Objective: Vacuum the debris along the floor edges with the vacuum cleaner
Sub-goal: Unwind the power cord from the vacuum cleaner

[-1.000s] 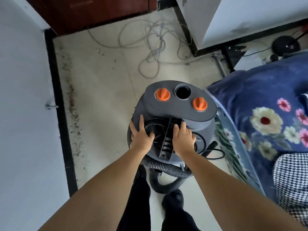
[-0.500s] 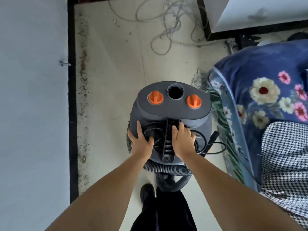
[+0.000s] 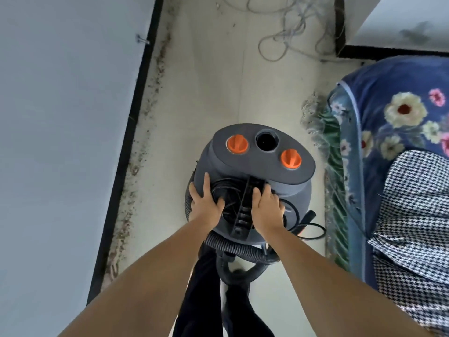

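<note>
Beside the left wall's debris strip (image 3: 136, 181), the grey drum vacuum cleaner (image 3: 252, 181), pressed by flat left hand (image 3: 204, 205) and right hand (image 3: 267, 210), has been wheeled nearer; hose not yet deployed.

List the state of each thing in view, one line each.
Grey drum vacuum cleaner: upright on the floor, top port open, nothing plugged in.
Grey ribbed hose: coiled round the vacuum's base.
Left hand: fingers spread, resting on the vacuum top.
Right hand: resting beside the black handle.
Brown debris: strewn along the wall edge, not vacuumed.
Pale cable: tangled loose on the floor.
</note>
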